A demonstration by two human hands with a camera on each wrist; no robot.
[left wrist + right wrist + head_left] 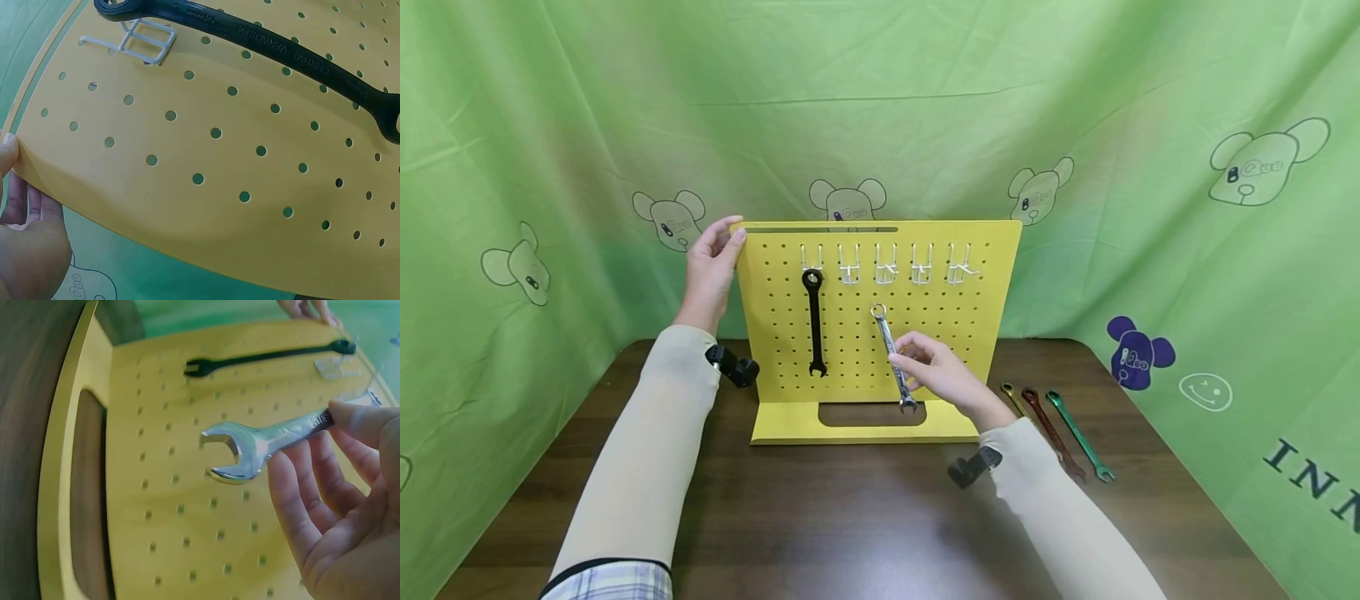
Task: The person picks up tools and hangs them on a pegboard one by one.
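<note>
Head: left hand (709,273) is pinching the pegboard (848,321) corner; right hand (946,379) is holding the silver wrench (886,335) below the 5 hooks (886,273).
Left wrist: thumb and fingers are gripping the board edge; loosening there could let it tip.
Right wrist: fingers are pinching mid-shank; rotation could cause a drop, a bump could unhook the black wrench (269,357).

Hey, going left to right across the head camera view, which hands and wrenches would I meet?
Left hand, long black metal wrench, shiny silver metal wrench pinched by the right hand, slim gold-coloured metal wrench, dark red metal wrench, bright green metal wrench.
</note>
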